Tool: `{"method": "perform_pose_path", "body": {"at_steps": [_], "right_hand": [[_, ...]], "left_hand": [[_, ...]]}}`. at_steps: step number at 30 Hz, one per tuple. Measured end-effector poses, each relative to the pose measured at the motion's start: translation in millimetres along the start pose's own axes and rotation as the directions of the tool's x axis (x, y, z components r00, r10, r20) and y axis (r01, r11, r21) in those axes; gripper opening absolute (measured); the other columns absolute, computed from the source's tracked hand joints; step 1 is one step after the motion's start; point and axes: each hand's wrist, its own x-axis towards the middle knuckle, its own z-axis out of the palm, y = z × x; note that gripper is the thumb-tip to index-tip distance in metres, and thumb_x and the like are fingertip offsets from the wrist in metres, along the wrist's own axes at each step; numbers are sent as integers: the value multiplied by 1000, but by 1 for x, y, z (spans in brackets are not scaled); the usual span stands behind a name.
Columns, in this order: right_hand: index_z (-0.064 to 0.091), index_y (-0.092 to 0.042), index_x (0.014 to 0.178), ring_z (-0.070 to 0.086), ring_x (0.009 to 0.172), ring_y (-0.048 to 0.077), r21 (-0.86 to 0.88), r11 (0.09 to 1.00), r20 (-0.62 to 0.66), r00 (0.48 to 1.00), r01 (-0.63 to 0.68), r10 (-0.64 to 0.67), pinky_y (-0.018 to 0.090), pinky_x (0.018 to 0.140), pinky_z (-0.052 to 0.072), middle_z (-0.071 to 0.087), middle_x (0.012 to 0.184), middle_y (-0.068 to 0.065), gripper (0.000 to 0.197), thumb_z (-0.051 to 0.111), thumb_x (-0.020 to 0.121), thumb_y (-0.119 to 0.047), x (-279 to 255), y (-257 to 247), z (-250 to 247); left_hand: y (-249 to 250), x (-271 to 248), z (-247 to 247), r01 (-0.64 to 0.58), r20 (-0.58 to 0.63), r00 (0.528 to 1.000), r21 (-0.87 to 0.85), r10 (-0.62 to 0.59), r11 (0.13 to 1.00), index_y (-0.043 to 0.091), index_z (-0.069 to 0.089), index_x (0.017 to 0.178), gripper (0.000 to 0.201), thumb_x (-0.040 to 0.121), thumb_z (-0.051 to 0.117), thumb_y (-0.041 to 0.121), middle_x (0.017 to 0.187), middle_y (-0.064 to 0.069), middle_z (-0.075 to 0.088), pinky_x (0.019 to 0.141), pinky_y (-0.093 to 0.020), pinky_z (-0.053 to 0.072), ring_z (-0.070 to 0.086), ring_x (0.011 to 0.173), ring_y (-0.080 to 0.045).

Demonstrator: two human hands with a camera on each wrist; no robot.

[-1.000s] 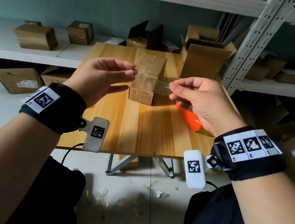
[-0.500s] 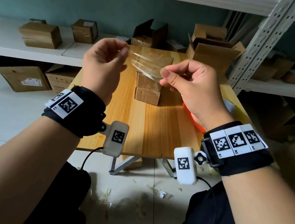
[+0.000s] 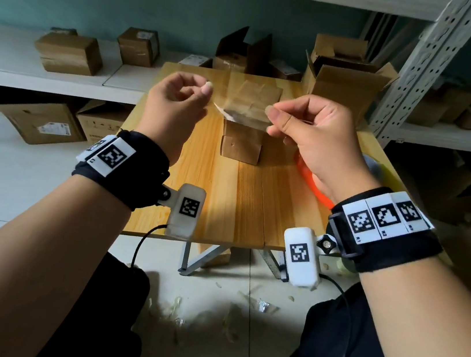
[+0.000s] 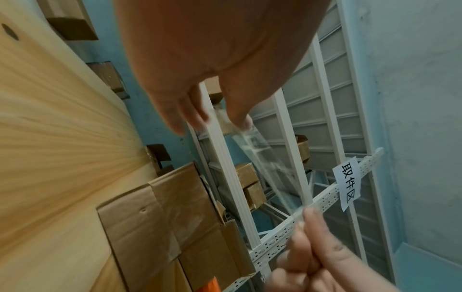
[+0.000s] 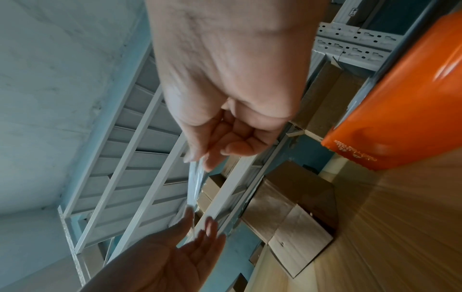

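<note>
My left hand (image 3: 175, 103) and right hand (image 3: 310, 134) each pinch an end of the clear tape strip (image 3: 243, 114), stretched in the air above the small box (image 3: 242, 146). If it slackens, I judge it may wrinkle or fold onto itself. A rack label (image 4: 348, 184) reads 取件区.

Black wristbands (image 3: 121, 171) bearing white coded tags; white cabled wrist cameras (image 3: 186, 211); black trousers (image 3: 356, 346).
</note>
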Motion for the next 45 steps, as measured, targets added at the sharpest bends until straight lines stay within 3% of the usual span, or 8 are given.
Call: {"method": "perform_pose_path", "body": {"at_steps": [3, 6, 12, 18, 23, 28, 33, 45], "right_hand": [[77, -7, 105, 78, 84, 18, 5, 997, -64, 995, -76, 76, 22, 70, 56, 79, 93, 13, 19, 83, 91, -17, 1, 7, -1], [78, -9, 104, 77, 81, 15, -25, 991, -132, 983, -134, 129, 24, 73, 57, 79, 88, 13, 19, 86, 88, -16, 2, 15, -1], [51, -7, 152, 76, 87, 5, -203, 961, -182, 972, -187, 150, 28, 92, 56, 81, 85, -7, 81, 89, 85, -34, 10, 22, 2], [77, -19, 94, 74, 75, 1, -272, 953, -208, 975, -137, 80, 24, 77, 59, 80, 81, -6, 19, 85, 88, -35, 8, 17, -2], [77, -23, 91, 76, 78, 6, -305, 945, -221, 974, -121, 54, 43, 90, 62, 79, 81, -7, 20, 85, 87, -40, 9, 19, 0], [78, -22, 92, 73, 80, 7, -319, 946, -227, 974, -63, -12, 36, 86, 63, 77, 82, -5, 18, 84, 89, -38, 10, 16, 0], [75, -18, 96, 75, 84, 9, -274, 961, -188, 982, -38, -15, 46, 92, 61, 78, 83, -4, 18, 79, 95, -36, 10, 16, 5], [73, -22, 104, 71, 92, 14, -300, 945, -227, 972, -131, 63, 44, 87, 63, 74, 94, -3, 16, 69, 101, -37, 15, 23, 6]], "left_hand": [[-1, -1, 2, 32, 6, 999, -50, -32, 998, 7, 67, 113, 13, 100, 68, 6, 81, -2, 66, 84, -33, 61, 66, 74, -13], [-5, 1, 8, 92, -44, 994, -63, -95, 994, 1, 50, 147, 57, 95, 74, 6, 90, -9, 70, 85, -32, 63, 70, 80, -16], [-8, 4, 14, 60, -119, 992, 73, -51, 995, 7, 76, 98, 5, 94, 77, 9, 80, -3, 69, 80, -30, 63, 68, 67, -9], [-10, 5, 10, 13, -129, 992, 135, 4, 991, 23, 77, 90, 6, 91, 83, 22, 81, 3, 73, 67, -21, 58, 68, 70, -4], [-11, 5, 9, -16, -139, 989, 171, 40, 985, 27, 80, 91, 6, 88, 85, 25, 77, 6, 72, 65, -20, 54, 64, 68, -3], [-11, 9, 6, -4, -143, 989, 122, 22, 992, 22, 74, 106, 26, 85, 88, 26, 83, 4, 75, 68, -18, 56, 69, 71, -3], [-13, 12, 5, 36, -153, 988, 149, -13, 988, 20, 74, 84, 13, 88, 85, 26, 72, 5, 66, 58, -24, 49, 57, 67, -10], [-16, 14, 2, 130, -85, 989, 122, -120, 984, 21, 68, 90, 11, 97, 76, 24, 80, 4, 66, 55, -17, 48, 63, 65, -1]]}}
